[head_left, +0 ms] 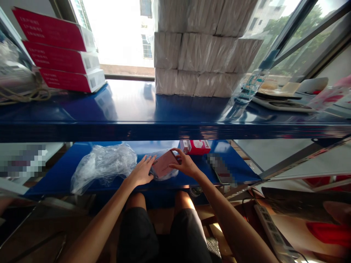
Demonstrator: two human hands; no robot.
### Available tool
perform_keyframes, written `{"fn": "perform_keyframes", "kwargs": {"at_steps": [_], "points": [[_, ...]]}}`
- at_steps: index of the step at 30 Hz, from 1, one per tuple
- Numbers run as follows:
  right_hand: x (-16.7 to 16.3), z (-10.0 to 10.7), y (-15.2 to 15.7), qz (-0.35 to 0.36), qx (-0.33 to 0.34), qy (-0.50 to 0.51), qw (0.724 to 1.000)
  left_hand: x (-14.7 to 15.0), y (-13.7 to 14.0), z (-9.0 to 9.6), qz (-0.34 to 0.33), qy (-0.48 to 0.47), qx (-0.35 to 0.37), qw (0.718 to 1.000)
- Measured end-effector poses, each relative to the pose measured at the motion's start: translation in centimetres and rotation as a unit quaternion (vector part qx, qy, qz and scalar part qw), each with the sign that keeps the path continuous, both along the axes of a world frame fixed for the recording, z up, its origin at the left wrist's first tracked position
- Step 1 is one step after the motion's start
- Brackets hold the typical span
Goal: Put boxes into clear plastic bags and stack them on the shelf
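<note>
A small flat pinkish box (165,164) is held tilted over the lower blue shelf, in front of my knees. My right hand (187,163) grips its right end between thumb and fingers. At its left end is my left hand (142,171), fingers stretched and spread, touching or very near the edge; whether it bears any weight I cannot tell. Clear plastic wrap (171,175) lies beneath the box, partly hidden by it. Left of my hands spreads a large crumpled clear plastic bag (106,164). Just behind my right hand stands a red and white box (199,147).
A phone (221,168) lies right of my right hand. The upper blue shelf (128,106) overhangs, carrying stacked red boxes (63,54), plastic-wrapped white packs (203,51) and a clear bottle (253,84). A power strip (274,230) is at lower right.
</note>
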State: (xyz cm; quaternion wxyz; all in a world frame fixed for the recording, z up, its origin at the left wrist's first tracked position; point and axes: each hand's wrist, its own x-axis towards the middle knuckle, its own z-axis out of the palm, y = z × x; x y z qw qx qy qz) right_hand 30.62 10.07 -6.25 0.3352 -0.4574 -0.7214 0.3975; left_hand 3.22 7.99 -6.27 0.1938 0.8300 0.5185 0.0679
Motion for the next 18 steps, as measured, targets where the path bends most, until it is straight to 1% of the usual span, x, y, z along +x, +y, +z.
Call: {"fn": "perform_keyframes", "kwargs": {"at_steps": [2, 3, 5, 9, 11, 12, 15, 16, 18], "points": [[0.0, 0.4, -0.4, -0.02, 0.024, 0.003, 1.0, -0.1, 0.0, 0.2, 0.001, 0.026, -0.003, 1.0], [0.1, 0.5, -0.6, -0.024, 0.023, 0.013, 0.999, -0.1, 0.0, 0.2, 0.002, 0.039, -0.006, 0.999], [0.4, 0.6, -0.8, -0.022, -0.012, 0.035, 0.999, -0.1, -0.1, 0.3, 0.011, 0.06, -0.017, 0.998], [1.3, 0.8, -0.8, -0.029, -0.12, 0.069, 0.99, -0.2, -0.2, 0.3, 0.038, 0.084, -0.041, 0.995], [1.9, 1.0, -0.9, -0.038, -0.14, 0.084, 0.986, -0.3, -0.4, 0.3, 0.043, 0.095, -0.038, 0.994], [2.1, 1.1, -1.1, -0.045, -0.133, 0.081, 0.987, -0.2, -0.5, 0.4, 0.047, 0.103, -0.034, 0.993], [2.9, 1.6, -2.2, -0.085, -0.075, 0.054, 0.992, -0.1, -1.1, 0.5, 0.084, 0.131, -0.007, 0.988], [3.1, 1.8, -2.6, -0.097, -0.06, 0.056, 0.992, 0.0, -1.3, 0.6, 0.105, 0.139, 0.009, 0.985], [3.7, 2.5, -3.5, -0.105, -0.054, 0.094, 0.989, 0.1, -1.8, 1.0, 0.146, 0.148, 0.054, 0.977]]}}
